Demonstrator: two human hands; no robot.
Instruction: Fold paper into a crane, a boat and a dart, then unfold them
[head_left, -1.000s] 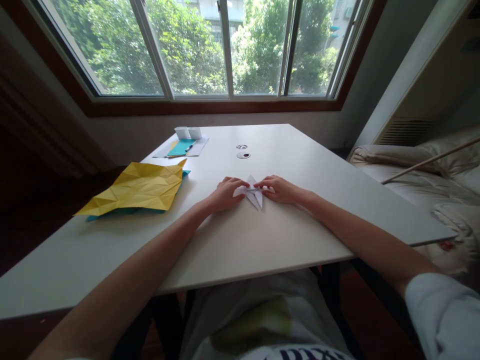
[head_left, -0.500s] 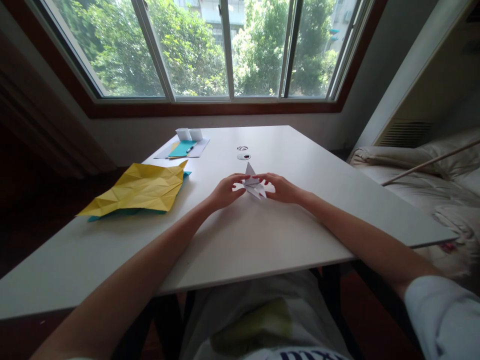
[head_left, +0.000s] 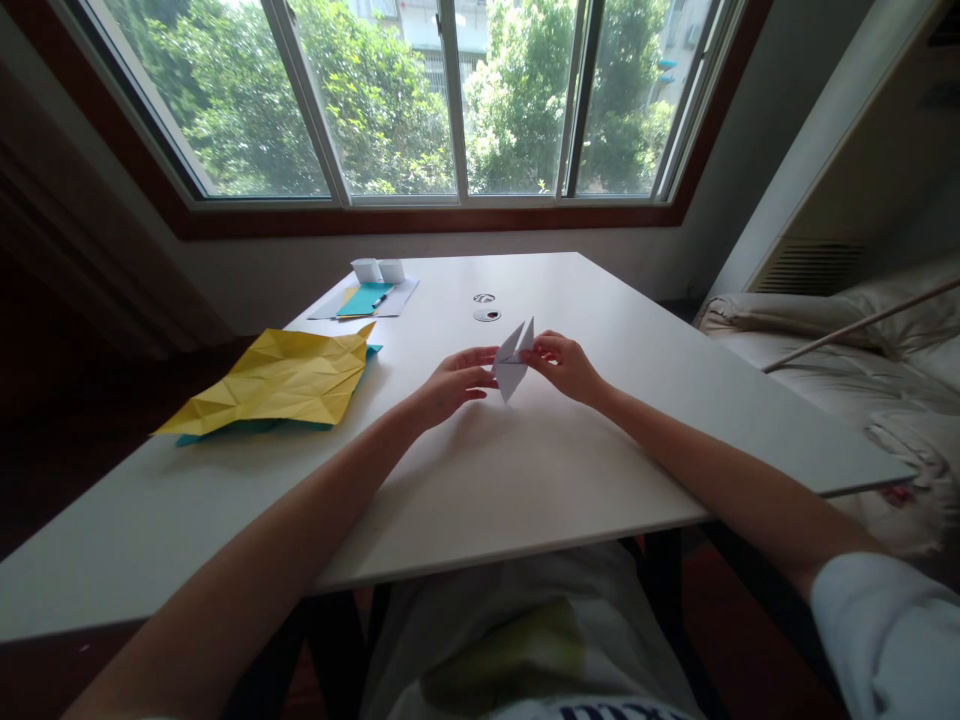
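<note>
A small folded piece of white paper (head_left: 511, 376), with two pointed flaps up and one point down, is held just above the table (head_left: 525, 470). My right hand (head_left: 562, 365) pinches its right side between thumb and fingertips, the other fingers curled. At the paper's left corner are the fingertips of my left hand (head_left: 454, 385), which grip it lightly with the lower fingers spread apart. The fingers partly hide the paper's edges, and its far side is out of sight.
A creased yellow sheet (head_left: 277, 380) lies over a teal one (head_left: 262, 427) on the left. Farther back are two small white folded pieces (head_left: 379, 270), a teal sheet (head_left: 364, 298) and a pen (head_left: 381, 299). Round table inserts (head_left: 486, 315) sit beyond my hands.
The folded paper has turned, so two upright flaps now show with a point beneath. My right hand has moved slightly up and left, and my left fingers are straighter.
</note>
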